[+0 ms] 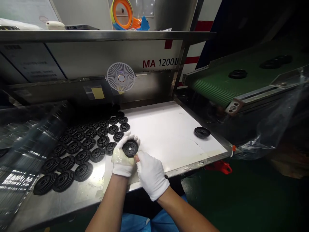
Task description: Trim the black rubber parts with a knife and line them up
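Note:
Both my hands wear white gloves. My left hand point(121, 158) cups a round black ribbed disc point(130, 148) in its fingers, above the front edge of the white work surface point(169, 135). My right hand point(151, 174) sits just below and right of it, its thumb tip touching the disc's lower rim, the other fingers curled under. Left of my hands, several identical black discs point(82, 145) lie in neat rows on the metal table. One more black disc point(202, 132) lies alone at the right of the white surface.
A green conveyor belt point(217, 83) at the right carries a few black discs point(238, 74). A small white fan point(121, 76) hangs on the back panel. Clear plastic sheeting point(26, 135) lies at the left. A metal shelf point(96, 35) runs overhead. A red object point(220, 166) hangs below the table edge.

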Motion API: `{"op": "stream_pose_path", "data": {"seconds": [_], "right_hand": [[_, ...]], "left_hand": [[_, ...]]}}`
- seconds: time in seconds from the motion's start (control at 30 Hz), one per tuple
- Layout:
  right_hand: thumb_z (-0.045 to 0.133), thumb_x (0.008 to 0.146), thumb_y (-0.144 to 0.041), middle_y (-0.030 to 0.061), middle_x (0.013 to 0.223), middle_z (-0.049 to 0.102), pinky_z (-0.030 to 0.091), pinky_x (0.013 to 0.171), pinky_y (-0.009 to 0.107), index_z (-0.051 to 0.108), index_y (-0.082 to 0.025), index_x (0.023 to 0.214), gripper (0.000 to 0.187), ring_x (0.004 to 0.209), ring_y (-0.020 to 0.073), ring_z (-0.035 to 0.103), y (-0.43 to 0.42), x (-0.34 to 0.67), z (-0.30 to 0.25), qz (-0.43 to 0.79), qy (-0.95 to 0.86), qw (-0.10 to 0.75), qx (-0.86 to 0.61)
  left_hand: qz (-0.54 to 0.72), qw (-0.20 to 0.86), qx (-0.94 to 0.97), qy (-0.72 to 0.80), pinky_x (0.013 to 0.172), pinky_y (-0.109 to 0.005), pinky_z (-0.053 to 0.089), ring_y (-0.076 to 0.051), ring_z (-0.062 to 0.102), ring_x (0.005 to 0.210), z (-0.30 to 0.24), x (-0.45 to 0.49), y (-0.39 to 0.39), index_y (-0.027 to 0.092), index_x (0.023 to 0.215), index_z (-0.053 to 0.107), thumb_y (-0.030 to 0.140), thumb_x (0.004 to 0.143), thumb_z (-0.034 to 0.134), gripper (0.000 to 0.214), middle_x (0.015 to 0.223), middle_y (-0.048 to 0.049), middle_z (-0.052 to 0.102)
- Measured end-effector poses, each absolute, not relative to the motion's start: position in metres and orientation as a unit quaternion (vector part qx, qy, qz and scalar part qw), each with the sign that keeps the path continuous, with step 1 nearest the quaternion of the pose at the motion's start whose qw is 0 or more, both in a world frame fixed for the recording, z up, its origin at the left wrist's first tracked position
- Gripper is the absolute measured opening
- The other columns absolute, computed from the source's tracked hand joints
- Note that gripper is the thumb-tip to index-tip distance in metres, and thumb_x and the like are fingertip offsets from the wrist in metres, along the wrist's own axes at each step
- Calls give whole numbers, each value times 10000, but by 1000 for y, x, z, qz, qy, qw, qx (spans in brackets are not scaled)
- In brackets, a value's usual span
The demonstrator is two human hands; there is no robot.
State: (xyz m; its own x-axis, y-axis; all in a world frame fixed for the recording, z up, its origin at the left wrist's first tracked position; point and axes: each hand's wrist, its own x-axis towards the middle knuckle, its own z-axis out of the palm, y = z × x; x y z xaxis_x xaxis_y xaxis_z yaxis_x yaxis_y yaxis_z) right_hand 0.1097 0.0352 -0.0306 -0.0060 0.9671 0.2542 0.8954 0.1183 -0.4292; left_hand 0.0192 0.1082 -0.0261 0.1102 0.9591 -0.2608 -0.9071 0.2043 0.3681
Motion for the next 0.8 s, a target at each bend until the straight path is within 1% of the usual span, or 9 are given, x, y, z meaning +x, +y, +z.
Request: {"op": "stream_pose_path", "data": {"seconds": [0.07, 0.1, 0.23, 0.33, 0.47, 0.57, 0.67, 0.7, 0.8], "right_hand": [[402, 948, -305, -39, 741, 631, 249, 581, 276, 532, -243, 804, 204, 661, 139, 572, 36, 114, -31, 68, -704, 251, -661], [403, 949, -301, -36, 745, 633, 251, 584, 276, 536, -241, 811, 201, 663, 140, 574, 37, 117, -31, 66, -701, 252, -663], [405, 948, -293, -18, 782, 650, 253, 582, 278, 564, -234, 895, 178, 667, 144, 578, 38, 122, -33, 59, -693, 252, -673], [400, 951, -302, -22, 773, 649, 251, 577, 282, 569, -238, 901, 187, 662, 142, 580, 37, 118, -33, 57, -691, 250, -676], [411, 945, -311, -29, 745, 639, 249, 568, 283, 555, -236, 820, 205, 646, 136, 575, 35, 113, -31, 69, -696, 249, -670], [386, 955, -308, -26, 751, 640, 258, 575, 277, 555, -235, 812, 233, 657, 135, 577, 35, 115, -31, 77, -700, 249, -665], [386, 956, -309, -20, 758, 642, 265, 583, 274, 567, -236, 844, 225, 669, 140, 581, 36, 122, -33, 76, -696, 247, -670], [389, 956, -309, -18, 764, 645, 267, 583, 274, 572, -235, 862, 219, 670, 139, 583, 36, 125, -34, 75, -693, 248, -673], [375, 963, -301, -8, 816, 662, 275, 588, 268, 584, -227, 924, 225, 695, 131, 590, 35, 128, -34, 76, -691, 254, -673]], "left_hand": [[603, 760, 78, 228, 725, -401, 523, -231, 615, 835, -25, 17, 106, 122, 991, 610, 160, 731, 575, 265, 887, -103, 627], [595, 766, 83, 228, 717, -409, 523, -239, 615, 827, -25, 17, 105, 113, 991, 611, 172, 724, 571, 276, 871, -108, 623], [619, 750, 63, 224, 677, -331, 519, -147, 577, 656, -24, 21, 106, 136, 887, 611, 142, 718, 581, 172, 678, -19, 561], [636, 736, 52, 226, 685, -304, 514, -118, 561, 631, -23, 27, 111, 156, 830, 591, 132, 732, 604, 102, 655, 9, 549], [660, 716, 51, 221, 749, -283, 507, -90, 557, 632, -23, 31, 111, 176, 857, 583, 116, 742, 608, 132, 650, 35, 546], [646, 728, 62, 223, 773, -359, 518, -144, 603, 733, -23, 29, 108, 164, 954, 598, 115, 738, 581, 222, 756, -22, 606], [595, 767, 85, 225, 711, -443, 527, -249, 616, 831, -25, 25, 104, 118, 1021, 602, 157, 723, 551, 305, 861, -114, 625], [588, 773, 87, 223, 695, -440, 527, -247, 614, 808, -26, 25, 104, 110, 1014, 604, 161, 718, 546, 306, 834, -110, 619], [608, 759, 72, 221, 694, -376, 523, -167, 584, 682, -28, 26, 106, 126, 932, 609, 135, 719, 556, 220, 697, -33, 572]]}}
